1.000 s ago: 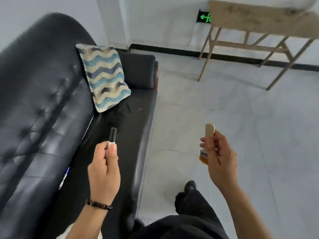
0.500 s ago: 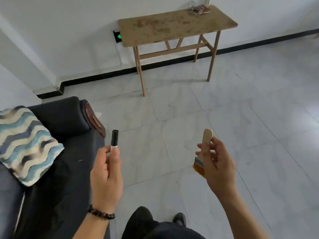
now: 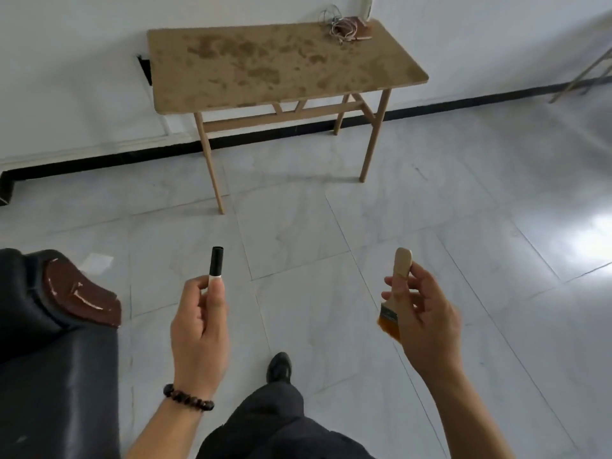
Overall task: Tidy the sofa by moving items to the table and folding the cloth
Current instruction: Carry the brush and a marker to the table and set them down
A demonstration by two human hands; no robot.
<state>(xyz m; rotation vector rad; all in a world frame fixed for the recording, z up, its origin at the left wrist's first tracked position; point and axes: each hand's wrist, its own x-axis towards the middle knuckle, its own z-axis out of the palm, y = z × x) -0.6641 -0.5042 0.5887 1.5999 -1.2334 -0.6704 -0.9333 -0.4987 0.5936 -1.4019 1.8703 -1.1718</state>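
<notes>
My left hand point(image 3: 198, 329) pinches a light, stiff marker point(image 3: 216, 264) by its barrel; my right hand point(image 3: 427, 313) grips the paintbrush point(image 3: 395, 289) by its wooden handle, bristles soft, worktop point(image 3: 281, 61) well ahead.

Pale floor tiles point(image 3: 430, 233), white wall point(image 3: 76, 61), black skirting board point(image 3: 480, 101), my black shoe point(image 3: 279, 366), my dark trouser leg point(image 3: 275, 422), tangled cords point(image 3: 342, 26) near the wall
</notes>
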